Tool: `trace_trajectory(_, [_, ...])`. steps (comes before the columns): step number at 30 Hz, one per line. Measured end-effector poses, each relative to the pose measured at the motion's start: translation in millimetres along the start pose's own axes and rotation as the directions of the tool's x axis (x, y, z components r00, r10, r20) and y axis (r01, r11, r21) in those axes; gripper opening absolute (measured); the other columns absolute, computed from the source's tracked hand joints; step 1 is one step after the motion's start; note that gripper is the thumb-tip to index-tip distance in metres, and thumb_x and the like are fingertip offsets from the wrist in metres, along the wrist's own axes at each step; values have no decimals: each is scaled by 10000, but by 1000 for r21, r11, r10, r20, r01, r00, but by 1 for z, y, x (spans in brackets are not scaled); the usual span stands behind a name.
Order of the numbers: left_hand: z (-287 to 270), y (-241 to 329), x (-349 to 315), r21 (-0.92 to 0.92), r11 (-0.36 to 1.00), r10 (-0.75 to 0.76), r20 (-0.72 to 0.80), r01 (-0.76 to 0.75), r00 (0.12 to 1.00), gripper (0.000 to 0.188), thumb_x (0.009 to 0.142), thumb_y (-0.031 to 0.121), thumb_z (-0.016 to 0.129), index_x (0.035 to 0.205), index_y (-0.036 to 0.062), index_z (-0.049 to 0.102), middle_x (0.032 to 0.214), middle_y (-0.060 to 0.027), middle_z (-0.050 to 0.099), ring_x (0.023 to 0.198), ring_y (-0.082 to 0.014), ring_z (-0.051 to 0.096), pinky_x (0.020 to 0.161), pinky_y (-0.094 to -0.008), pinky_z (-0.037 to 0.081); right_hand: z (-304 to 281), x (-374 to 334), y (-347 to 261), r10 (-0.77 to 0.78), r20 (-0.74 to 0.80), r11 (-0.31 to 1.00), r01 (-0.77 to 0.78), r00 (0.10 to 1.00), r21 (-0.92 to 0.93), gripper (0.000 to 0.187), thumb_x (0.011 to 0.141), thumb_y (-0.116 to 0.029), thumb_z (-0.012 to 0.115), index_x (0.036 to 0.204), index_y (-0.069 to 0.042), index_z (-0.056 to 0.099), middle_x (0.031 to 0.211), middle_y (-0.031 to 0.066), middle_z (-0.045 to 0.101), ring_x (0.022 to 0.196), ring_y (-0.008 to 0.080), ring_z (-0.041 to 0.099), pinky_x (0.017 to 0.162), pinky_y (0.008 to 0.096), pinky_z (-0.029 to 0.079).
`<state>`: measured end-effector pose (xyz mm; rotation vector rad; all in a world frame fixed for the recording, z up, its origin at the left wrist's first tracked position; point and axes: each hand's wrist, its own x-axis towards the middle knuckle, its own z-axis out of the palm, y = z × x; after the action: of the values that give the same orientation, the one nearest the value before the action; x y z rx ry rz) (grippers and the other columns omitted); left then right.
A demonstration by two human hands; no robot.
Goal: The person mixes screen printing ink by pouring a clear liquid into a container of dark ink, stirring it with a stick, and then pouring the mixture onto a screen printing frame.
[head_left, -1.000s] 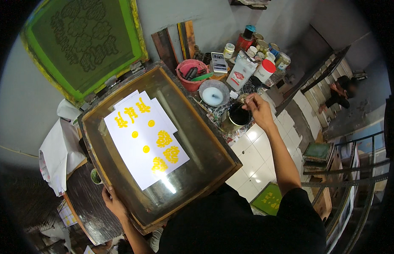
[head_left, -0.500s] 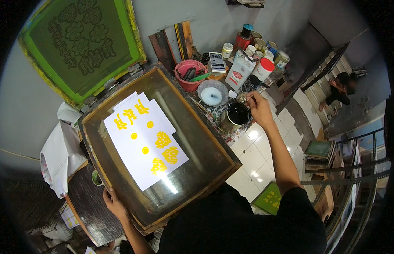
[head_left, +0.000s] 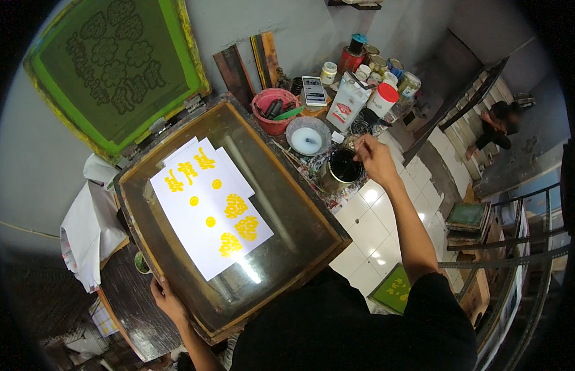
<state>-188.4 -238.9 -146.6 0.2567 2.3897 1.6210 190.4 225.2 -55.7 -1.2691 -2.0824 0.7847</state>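
Over the rim of a can of glossy black ink [head_left: 334,183], my right hand [head_left: 376,162] is closed in a pinch with its fingers pointing down. What it holds is too dark and small to make out. My left hand [head_left: 169,302] is curled at the near left edge of a glass-topped table [head_left: 295,242] with a wooden border. White paper sheets [head_left: 182,232] lie overlapped on the glass, the top one printed with yellow characters, discs and flower-like shapes. A green printing screen [head_left: 117,74] stands raised on hinges at the table's far left side.
Beside the can sit a bowl of whitish liquid [head_left: 307,137], a pink tub [head_left: 270,122] with tools, a phone [head_left: 313,91], a white jug [head_left: 349,104] and several jars. White bags [head_left: 93,226] lie at left. Far right, a person [head_left: 496,127] sits by steps.
My right hand has dipped slightly toward the can's opening, its fingers now lower at the rim. My left hand and the sheets stay put; the whole view has shifted a little.
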Motion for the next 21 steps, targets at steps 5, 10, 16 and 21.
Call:
trace_trajectory(5, [1, 0, -1, -2, 1000, 6, -7, -6, 1000, 613, 1010, 435, 574, 1361, -63, 504, 1231, -212, 605, 1057, -274, 606, 918, -384, 485, 0, 3, -1, -33, -23, 995, 30, 999, -91, 105, 975, -82, 566, 1002, 14, 595, 792, 128, 674, 765, 216, 710, 708, 346, 534])
trace_trajectory(10, [1, -4, 1, 2, 1000, 16, -20, -16, 1000, 576, 1019, 409, 564, 1356, -57, 513, 1220, -200, 613, 1048, -270, 608, 913, -381, 483, 1, 2, 2, -24, -17, 1000, 24, 1000, -17, 98, 983, -77, 556, 1006, 8, 599, 810, 131, 676, 785, 203, 726, 704, 339, 541])
trace_trajectory(16, [1, 0, -1, -1, 1000, 13, -15, -13, 1000, 560, 1024, 391, 560, 1360, -54, 511, 1212, -203, 616, 1035, -261, 609, 900, -380, 485, 3, 3, 0, -28, -22, 997, 29, 999, 69, 94, 986, -61, 544, 1010, 18, 588, 833, 135, 677, 778, 206, 726, 689, 329, 542])
trace_trajectory(21, [4, 6, -4, 0, 1000, 8, -25, -8, 1000, 559, 1029, 377, 553, 1367, -66, 501, 1215, -203, 617, 1048, -259, 607, 908, -367, 484, 1, 1, 0, 17, 34, 996, -20, 999, 91, 91, 986, -46, 527, 1009, 22, 583, 834, 139, 675, 770, 214, 725, 684, 341, 543])
